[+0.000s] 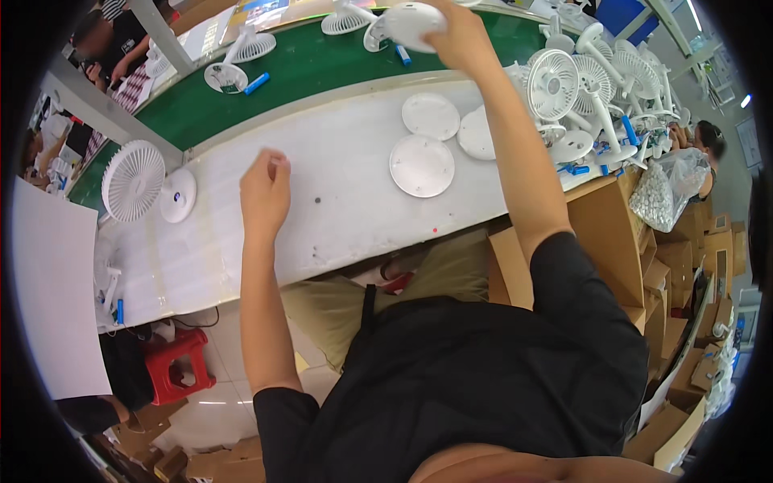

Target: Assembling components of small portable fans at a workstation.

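My right hand is stretched far forward over the green belt, closed on the edge of a white round fan base. Below that arm, three white round plates lie close together on the white worktable. My left hand hovers above the table's middle with its fingers curled in; whether anything small is pinched there is hidden. To its left stands a white desk fan with its round base on the table.
Partly built fans with blue cylindrical batteries sit on the green belt. A heap of white fans crowds the right end, near a clear bag of small white parts. Cardboard boxes stand right; a red stool is lower left.
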`<action>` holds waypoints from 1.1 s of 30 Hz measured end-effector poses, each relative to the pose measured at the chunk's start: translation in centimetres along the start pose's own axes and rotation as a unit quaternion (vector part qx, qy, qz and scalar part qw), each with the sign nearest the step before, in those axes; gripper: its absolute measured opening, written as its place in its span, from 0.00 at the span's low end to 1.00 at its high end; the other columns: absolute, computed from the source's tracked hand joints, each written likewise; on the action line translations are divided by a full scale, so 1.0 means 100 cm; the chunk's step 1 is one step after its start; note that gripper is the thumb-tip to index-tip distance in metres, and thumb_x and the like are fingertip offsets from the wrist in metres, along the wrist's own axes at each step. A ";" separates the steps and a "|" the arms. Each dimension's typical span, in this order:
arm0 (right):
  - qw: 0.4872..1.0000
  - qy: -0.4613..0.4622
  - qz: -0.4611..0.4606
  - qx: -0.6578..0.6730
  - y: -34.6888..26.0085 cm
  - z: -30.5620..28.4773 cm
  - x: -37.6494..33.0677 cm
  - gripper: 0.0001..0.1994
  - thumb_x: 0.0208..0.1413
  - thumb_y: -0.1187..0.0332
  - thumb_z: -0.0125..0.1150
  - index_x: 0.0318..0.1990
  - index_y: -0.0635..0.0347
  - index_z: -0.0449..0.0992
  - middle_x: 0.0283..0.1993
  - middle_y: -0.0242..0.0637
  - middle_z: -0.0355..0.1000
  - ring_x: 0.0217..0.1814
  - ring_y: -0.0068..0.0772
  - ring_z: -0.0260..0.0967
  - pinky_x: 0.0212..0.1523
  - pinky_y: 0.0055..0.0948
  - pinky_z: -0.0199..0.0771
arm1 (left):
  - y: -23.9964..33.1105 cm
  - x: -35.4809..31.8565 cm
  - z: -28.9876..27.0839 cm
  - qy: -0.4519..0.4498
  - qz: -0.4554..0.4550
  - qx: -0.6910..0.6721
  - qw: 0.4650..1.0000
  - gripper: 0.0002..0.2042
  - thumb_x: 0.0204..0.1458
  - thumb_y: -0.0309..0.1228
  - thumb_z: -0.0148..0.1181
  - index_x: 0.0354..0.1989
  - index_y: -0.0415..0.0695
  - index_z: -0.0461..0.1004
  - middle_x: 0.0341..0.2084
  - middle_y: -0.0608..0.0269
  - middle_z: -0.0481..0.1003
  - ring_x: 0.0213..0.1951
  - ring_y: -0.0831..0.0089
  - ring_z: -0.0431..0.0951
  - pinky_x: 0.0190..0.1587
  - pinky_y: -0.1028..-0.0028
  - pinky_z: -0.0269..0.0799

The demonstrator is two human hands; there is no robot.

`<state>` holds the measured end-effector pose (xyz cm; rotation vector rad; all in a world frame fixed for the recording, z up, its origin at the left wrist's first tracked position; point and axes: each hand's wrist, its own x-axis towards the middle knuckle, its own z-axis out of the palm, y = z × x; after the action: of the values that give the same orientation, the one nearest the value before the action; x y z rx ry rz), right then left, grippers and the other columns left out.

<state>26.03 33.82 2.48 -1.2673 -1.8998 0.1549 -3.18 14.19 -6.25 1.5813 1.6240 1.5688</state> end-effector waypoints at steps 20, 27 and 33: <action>0.947 -0.297 -0.074 -0.095 0.086 0.116 0.104 0.17 0.52 0.68 0.61 0.50 0.61 0.78 0.41 0.43 0.78 0.43 0.42 0.73 0.47 0.33 0.71 | -0.047 -0.013 0.002 -0.037 -0.115 0.213 0.970 0.03 0.47 0.27 0.56 0.29 0.44 0.75 0.19 0.68 0.70 0.23 0.69 0.67 0.31 0.73 0.65; 0.965 -0.146 0.015 0.219 -0.058 0.067 -0.015 0.15 0.51 0.71 0.62 0.47 0.66 0.78 0.36 0.37 0.77 0.38 0.31 0.70 0.43 0.26 0.71 | -0.001 -0.003 0.015 0.044 -0.089 -0.105 0.990 0.08 0.50 0.27 0.58 0.38 0.41 0.74 0.35 0.59 0.74 0.34 0.68 0.72 0.38 0.71 0.69; 0.921 -0.072 0.055 0.378 -0.156 0.028 -0.133 0.11 0.51 0.73 0.60 0.43 0.66 0.76 0.32 0.36 0.75 0.33 0.25 0.66 0.36 0.24 0.68 | 0.094 -0.033 0.026 0.182 0.112 0.037 0.976 0.12 0.51 0.27 0.61 0.43 0.41 0.73 0.49 0.52 0.70 0.46 0.62 0.71 0.45 0.68 0.70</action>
<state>15.02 16.39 1.09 -0.8306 -1.6216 0.9649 4.10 10.05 -0.29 1.6353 1.7521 2.0369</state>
